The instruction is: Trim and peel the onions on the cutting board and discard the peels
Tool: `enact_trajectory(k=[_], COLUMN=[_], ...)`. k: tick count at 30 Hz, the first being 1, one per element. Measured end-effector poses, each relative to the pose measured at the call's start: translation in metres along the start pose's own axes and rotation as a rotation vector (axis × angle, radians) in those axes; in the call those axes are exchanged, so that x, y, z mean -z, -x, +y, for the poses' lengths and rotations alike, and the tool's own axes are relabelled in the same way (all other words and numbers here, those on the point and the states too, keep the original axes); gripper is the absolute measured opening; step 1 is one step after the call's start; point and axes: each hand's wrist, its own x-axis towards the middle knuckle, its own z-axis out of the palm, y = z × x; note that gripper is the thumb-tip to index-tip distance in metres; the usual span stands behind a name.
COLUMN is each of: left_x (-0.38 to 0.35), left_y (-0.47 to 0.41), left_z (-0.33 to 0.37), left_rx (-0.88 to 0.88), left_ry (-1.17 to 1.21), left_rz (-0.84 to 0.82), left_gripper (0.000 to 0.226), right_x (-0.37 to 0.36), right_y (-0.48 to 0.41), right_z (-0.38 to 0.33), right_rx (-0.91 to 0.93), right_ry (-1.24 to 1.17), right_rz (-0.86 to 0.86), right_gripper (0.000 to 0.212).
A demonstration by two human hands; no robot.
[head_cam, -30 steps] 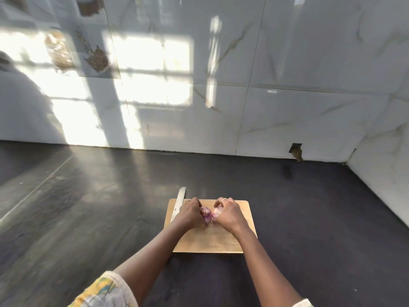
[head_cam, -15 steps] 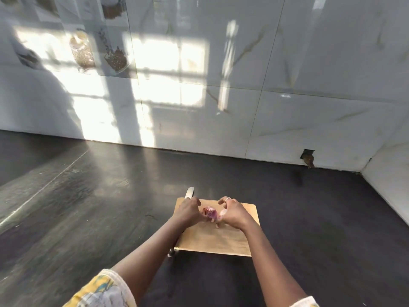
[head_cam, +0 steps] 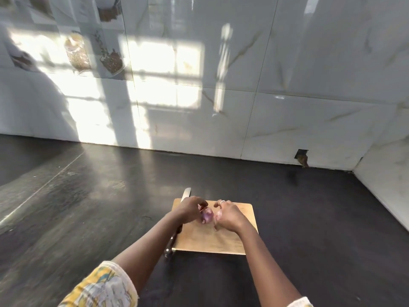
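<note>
Currently, the yellow-patterned sleeve lies nearest the camera. Both forearms reach forward over the cutting board, which rests on the dark surface. The knife lies along the board's left edge, unheld, handle toward the person.

Over the far half of the board, the left hand holds the onion, its grip clamped round the bulb. The right hand, just beside it, has its grip pinched together on what appears to be a pale strip of peel. Beyond the board stands the sunlit tiled wall.

The step in hand appears to be peeling. Procedure:
- Hold the bulb steady in the left grip.
- Draw the strip along the bulb rather than straight outward.
- Rotate the bulb so the next loose edge faces the right fingertips.
- Remove only the dry outer layer.
- Collect loose peel on the board for discarding.

Compared with the frame half a second earlier, the hands stand slightly further apart and more of the purple bulb shows between them; the knife keeps its place beside the board
</note>
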Motion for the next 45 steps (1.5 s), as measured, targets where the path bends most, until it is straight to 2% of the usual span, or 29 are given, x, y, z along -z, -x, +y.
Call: enact_trajectory(k=[5, 7, 10, 13, 14, 18, 21, 24, 29, 32, 35, 37, 40, 43, 45], left_x=[-0.003, 0.000, 0.004, 0.004, 0.004, 0.000, -0.003, 0.001, 0.009, 0.014, 0.009, -0.001, -0.016, -0.024, -0.025], left_y=[-0.001, -0.003, -0.002, 0.004, 0.006, 0.015, 0.018, 0.019, 0.020, 0.016, 0.015, 0.015, 0.015, 0.015, 0.014], left_z=[-0.009, -0.016, -0.028, -0.035, -0.037, -0.039, -0.040, -0.039, -0.024, 0.002, 0.030, 0.043, 0.053, 0.060, 0.061], left_rx=[0.048, 0.076, 0.156, 0.279, 0.329, 0.449, 0.471, 0.492, 0.426, 0.315, 0.192, 0.130, 0.075, 0.047, 0.056], left_ry=[0.094, 0.080, 0.075, 0.029, 0.022, -0.036, -0.040, 0.046, 0.188, 0.349, 0.353, 0.355, 0.342, 0.369, 0.352], left_rz=[-0.002, 0.027, 0.166, 0.266, 0.262, 0.125, 0.088, 0.065, 0.146, 0.114, 0.086, 0.082, 0.050, 0.010, 0.023], left_gripper=[0.075, 0.076, 0.061, 0.041, 0.040, 0.062, 0.057, 0.043, 0.030, 0.026, 0.028, 0.032, 0.035, 0.023, 0.021], right_x=[0.001, 0.000, -0.002, -0.006, -0.008, -0.018, -0.023, -0.028, -0.023, -0.012, 0.003, 0.013, 0.023, 0.025, 0.023], right_y=[0.004, 0.005, 0.005, 0.004, 0.003, 0.003, 0.007, 0.012, 0.013, 0.013, 0.021, 0.025, 0.031, 0.038, 0.041], right_z=[0.003, 0.004, 0.000, -0.013, -0.016, -0.024, -0.027, -0.034, -0.042, -0.037, -0.022, -0.009, 0.009, 0.020, 0.025], right_rx=[-0.012, -0.021, -0.023, 0.043, 0.062, 0.044, 0.054, 0.136, 0.040, -0.065, -0.144, -0.200, -0.279, -0.328, -0.353], right_ry=[0.017, 0.023, 0.008, -0.011, -0.017, -0.130, -0.229, -0.336, -0.470, -0.803, -1.146, -1.144, -1.012, -0.925, -0.859], right_rz=[0.039, 0.036, 0.044, 0.169, 0.213, 0.385, 0.498, 0.513, 0.355, 0.171, 0.054, 0.086, 0.189, 0.222, 0.261], right_gripper=[0.059, 0.065, 0.077, 0.073, 0.069, 0.046, 0.035, 0.025, 0.023, 0.025, 0.018, 0.014, 0.011, 0.006, 0.013])
